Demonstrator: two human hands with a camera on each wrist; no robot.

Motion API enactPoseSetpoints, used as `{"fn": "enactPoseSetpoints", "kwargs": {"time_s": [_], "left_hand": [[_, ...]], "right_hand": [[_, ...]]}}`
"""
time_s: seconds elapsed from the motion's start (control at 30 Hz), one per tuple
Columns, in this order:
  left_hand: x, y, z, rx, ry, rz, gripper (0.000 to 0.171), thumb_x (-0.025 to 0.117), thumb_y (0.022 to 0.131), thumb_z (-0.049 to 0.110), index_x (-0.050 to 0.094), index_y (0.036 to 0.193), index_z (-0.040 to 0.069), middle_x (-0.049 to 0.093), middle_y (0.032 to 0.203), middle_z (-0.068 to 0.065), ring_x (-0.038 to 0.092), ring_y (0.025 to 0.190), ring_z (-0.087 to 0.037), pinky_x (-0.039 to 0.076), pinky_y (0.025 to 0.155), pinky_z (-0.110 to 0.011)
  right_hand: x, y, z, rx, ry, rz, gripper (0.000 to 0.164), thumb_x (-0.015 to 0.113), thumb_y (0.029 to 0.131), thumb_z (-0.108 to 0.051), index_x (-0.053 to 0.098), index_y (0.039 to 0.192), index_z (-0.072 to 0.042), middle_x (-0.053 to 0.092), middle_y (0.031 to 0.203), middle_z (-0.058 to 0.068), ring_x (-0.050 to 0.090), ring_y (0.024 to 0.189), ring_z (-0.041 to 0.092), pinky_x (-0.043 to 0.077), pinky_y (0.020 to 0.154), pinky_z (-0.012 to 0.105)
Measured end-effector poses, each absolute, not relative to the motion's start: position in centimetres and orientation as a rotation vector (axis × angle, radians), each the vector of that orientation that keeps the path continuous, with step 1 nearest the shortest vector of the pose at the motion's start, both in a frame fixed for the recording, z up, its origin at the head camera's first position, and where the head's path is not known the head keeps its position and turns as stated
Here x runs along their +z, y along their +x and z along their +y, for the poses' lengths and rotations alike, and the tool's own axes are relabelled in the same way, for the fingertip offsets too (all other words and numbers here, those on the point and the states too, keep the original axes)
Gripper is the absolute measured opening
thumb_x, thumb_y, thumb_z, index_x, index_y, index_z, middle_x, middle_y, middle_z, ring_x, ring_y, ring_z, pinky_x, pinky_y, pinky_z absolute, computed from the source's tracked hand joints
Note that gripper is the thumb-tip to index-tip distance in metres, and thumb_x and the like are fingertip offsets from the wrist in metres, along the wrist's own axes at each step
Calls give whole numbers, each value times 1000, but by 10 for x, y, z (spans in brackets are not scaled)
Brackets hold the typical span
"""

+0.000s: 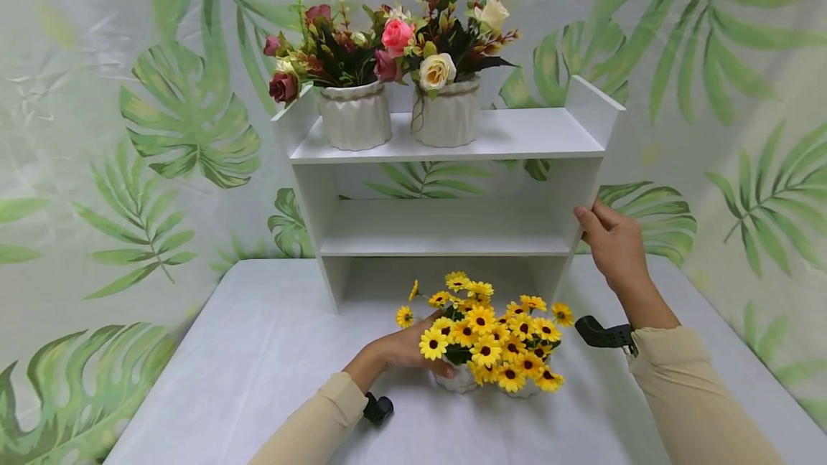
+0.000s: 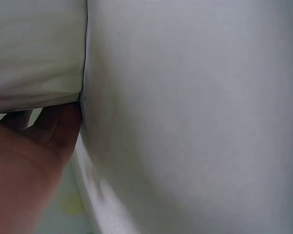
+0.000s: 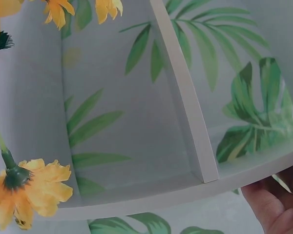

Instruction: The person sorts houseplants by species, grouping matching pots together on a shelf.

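Two white pots of yellow daisy-like flowers stand side by side on the table, in front of the white shelf (image 1: 446, 227). My left hand (image 1: 413, 344) grips the left flowerpot (image 1: 457, 379) from its left side, thumb in front; flowers hide part of the fingers. In the left wrist view, fingers lie against the pot's pale wall (image 2: 36, 53), low by the tabletop. The right flowerpot (image 1: 522, 387) is mostly covered by its blooms (image 1: 517, 346). My right hand (image 1: 614, 246) pinches the shelf's right side panel at mid height, also seen in the right wrist view (image 3: 271, 204).
On the shelf's top board stand two ribbed white pots, a left one (image 1: 355, 117) and a right one (image 1: 447, 117), with mixed roses. A white cloth covers the table (image 1: 258, 350). Behind hangs a leaf-patterned backdrop (image 1: 194, 113).
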State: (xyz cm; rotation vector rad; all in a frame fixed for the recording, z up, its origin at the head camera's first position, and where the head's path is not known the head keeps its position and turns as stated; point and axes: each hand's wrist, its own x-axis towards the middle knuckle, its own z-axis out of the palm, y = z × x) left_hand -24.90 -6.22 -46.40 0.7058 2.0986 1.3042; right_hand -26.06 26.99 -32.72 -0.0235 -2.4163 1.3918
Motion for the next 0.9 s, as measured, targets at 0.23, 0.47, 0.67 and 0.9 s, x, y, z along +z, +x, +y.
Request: {"fn": "enactPoseSetpoints", "kwargs": {"time_s": [0.23, 0.47, 0.67, 0.9], "left_hand": [[-461, -250, -62, 1272, 701, 2089, 92, 84, 79, 17, 32, 155, 23, 23, 165, 0, 28, 151, -25, 21, 124, -53], [-464, -251, -63, 1222, 711, 2136, 66, 84, 78, 19, 58, 138, 23, 35, 160, -1, 40, 143, -21, 35, 118, -44], [-460, -246, -65, 1252, 706, 2235, 74, 87, 72, 27, 55, 139, 27, 48, 151, 1, 49, 136, -20, 42, 112, -44], [-440, -241, -87, 1320, 666, 2310, 87, 87, 70, 31, 47, 146, 20, 45, 154, -4, 53, 129, -18, 45, 110, -45]], "right_hand": [[-329, -260, 271, 1402, -47, -2410, 57, 44, 102, -49, 33, 153, -24, 40, 156, 14, 50, 135, 40, 46, 102, 49], [-330, -260, 269, 1409, -42, -2403, 57, 44, 102, -48, 33, 153, -24, 40, 156, 13, 50, 135, 40, 47, 101, 49], [-331, -262, 270, 1394, -34, -2404, 57, 44, 102, -48, 35, 152, -22, 41, 156, 13, 51, 134, 40, 47, 100, 48], [-329, -262, 270, 1407, -44, -2400, 58, 44, 102, -50, 35, 152, -22, 39, 157, 13, 49, 136, 40, 46, 102, 50]]}}
